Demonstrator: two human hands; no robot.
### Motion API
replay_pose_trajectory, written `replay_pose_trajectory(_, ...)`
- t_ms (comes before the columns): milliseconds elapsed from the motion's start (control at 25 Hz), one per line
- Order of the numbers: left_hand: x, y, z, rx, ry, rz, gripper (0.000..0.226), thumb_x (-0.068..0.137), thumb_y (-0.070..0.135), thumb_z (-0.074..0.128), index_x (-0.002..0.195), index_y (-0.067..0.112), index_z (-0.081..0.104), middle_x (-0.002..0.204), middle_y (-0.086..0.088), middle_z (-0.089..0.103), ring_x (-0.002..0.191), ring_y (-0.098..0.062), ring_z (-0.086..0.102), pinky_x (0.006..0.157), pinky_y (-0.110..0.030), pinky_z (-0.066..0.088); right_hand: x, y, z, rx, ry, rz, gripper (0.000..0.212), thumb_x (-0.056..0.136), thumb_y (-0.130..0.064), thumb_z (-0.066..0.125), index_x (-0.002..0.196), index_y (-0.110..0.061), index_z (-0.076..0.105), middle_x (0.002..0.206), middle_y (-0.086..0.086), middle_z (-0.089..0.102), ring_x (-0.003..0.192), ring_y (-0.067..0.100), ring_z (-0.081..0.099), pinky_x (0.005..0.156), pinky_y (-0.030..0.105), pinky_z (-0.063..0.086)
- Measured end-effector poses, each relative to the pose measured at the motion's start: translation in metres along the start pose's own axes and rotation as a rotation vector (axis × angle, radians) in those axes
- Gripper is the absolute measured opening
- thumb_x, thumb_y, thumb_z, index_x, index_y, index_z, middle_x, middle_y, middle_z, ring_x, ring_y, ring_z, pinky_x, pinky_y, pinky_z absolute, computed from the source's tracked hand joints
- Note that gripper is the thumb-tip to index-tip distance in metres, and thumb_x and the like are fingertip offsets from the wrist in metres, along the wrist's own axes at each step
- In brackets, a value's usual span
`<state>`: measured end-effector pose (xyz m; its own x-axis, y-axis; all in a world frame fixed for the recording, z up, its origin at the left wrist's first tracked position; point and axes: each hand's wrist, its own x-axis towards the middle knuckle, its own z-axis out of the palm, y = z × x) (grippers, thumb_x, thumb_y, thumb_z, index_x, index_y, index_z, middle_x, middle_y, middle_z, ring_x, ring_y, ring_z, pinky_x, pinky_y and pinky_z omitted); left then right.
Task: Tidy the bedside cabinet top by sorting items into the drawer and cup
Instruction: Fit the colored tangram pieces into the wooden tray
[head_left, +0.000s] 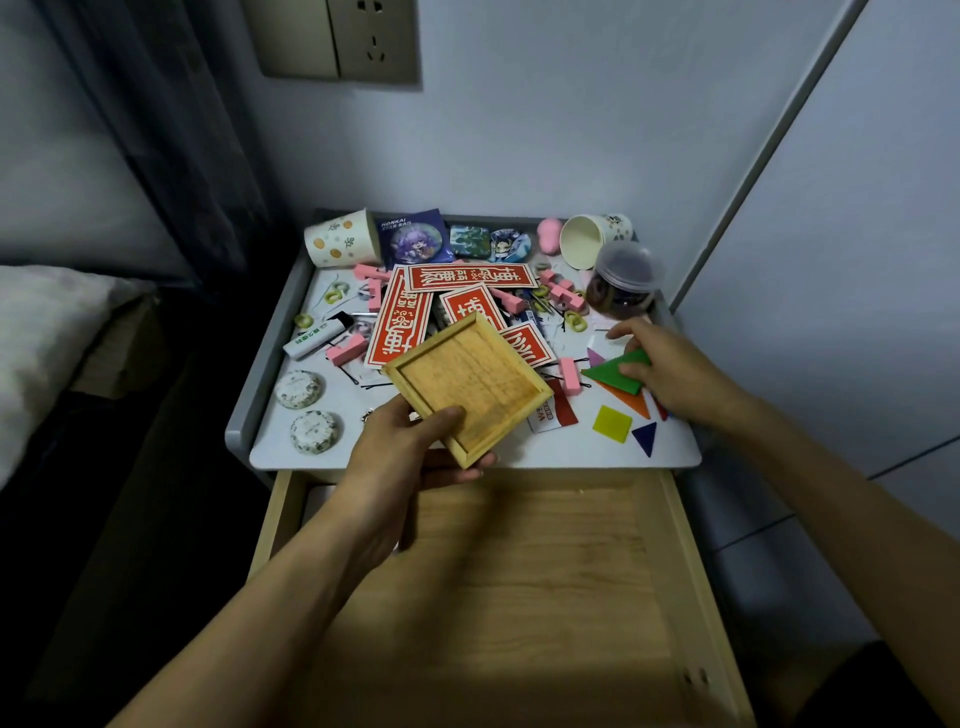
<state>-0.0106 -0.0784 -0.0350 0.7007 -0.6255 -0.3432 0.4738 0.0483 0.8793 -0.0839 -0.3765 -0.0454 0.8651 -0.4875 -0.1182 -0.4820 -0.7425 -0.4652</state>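
Tray (467, 387) in left hand (400, 457), triangle (613, 374) in right hand (670, 374), drawer (519, 571) open

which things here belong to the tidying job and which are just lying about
In the job: square wooden tray in left hand; green plastic triangle in right hand; yellow plastic square; open wooden drawer; spotted paper cup.
Just lying about: grey wall socket; white pillow.
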Motion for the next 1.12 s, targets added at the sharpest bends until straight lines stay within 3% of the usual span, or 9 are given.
replay_pose_trajectory(240, -0.001, 0.001, -0.001, -0.001, -0.007, -0.006, 0.026, 0.098, 0.011, 0.055, 0.123, 0.008, 0.055, 0.103, -0.015, 0.074, 0.083, -0.039, 0.073, 0.061, -0.030, 0.060, 0.001, 0.003, 0.004, -0.080, -0.058, 0.002, 0.060, 0.075, -0.035, 0.080, 0.125, -0.022, 0.047, 0.115, -0.008, 0.047, 0.107, 0.012, 0.049, 0.087, 0.029, 0.048)
replay_pose_trajectory(400, 0.001, 0.000, 0.000, 0.011, -0.017, -0.004, 0.026, 0.098, 0.012, 0.055, 0.124, 0.008, 0.055, 0.103, -0.013, 0.074, 0.084, -0.038, 0.073, 0.062, -0.030, 0.061, 0.003, 0.000, 0.005, -0.156, -0.036, 0.045, 0.052, 0.072, -0.032, 0.083, 0.110, -0.023, 0.049, 0.109, -0.004, 0.050, 0.098, 0.015, 0.051, 0.078, 0.030, 0.046)
replay_pose_trajectory(680, 0.002, -0.003, 0.001, 0.026, -0.015, -0.015, 0.026, 0.098, 0.013, 0.055, 0.124, 0.009, 0.055, 0.100, -0.012, 0.075, 0.084, -0.037, 0.073, 0.062, -0.030, 0.061, 0.015, -0.013, 0.005, -0.313, -0.099, 0.060, 0.056, 0.074, -0.033, 0.081, 0.121, -0.008, 0.061, 0.113, 0.010, 0.062, 0.092, 0.016, 0.051, 0.074, 0.029, 0.041)
replay_pose_trajectory(880, 0.002, -0.001, 0.003, 0.035, 0.013, -0.013, 0.025, 0.097, 0.013, 0.057, 0.123, 0.012, 0.057, 0.102, -0.012, 0.075, 0.080, -0.037, 0.073, 0.056, -0.029, 0.058, 0.012, -0.017, 0.002, -0.210, -0.008, 0.077, 0.045, 0.076, -0.028, 0.080, 0.116, -0.012, 0.065, 0.110, 0.007, 0.064, 0.095, 0.019, 0.057, 0.078, 0.033, 0.046)
replay_pose_trajectory(1040, 0.001, 0.002, 0.006, 0.005, 0.023, -0.036, 0.022, 0.100, 0.018, 0.052, 0.122, 0.018, 0.057, 0.101, -0.010, 0.075, 0.076, -0.037, 0.072, 0.051, -0.029, 0.057, -0.006, -0.034, -0.018, 0.024, 0.239, 0.020, 0.029, 0.080, -0.029, 0.077, 0.106, -0.019, 0.068, 0.096, -0.004, 0.061, 0.076, 0.004, 0.052, 0.060, 0.019, 0.036)
replay_pose_trajectory(1120, 0.000, 0.003, 0.008, -0.019, 0.009, -0.052, 0.022, 0.102, 0.020, 0.050, 0.123, 0.019, 0.057, 0.101, -0.010, 0.075, 0.077, -0.040, 0.072, 0.052, -0.031, 0.057, -0.022, -0.052, -0.024, 0.200, 0.229, -0.083, 0.026, 0.082, -0.029, 0.075, 0.107, -0.025, 0.068, 0.095, -0.012, 0.062, 0.080, -0.001, 0.059, 0.061, 0.013, 0.040)
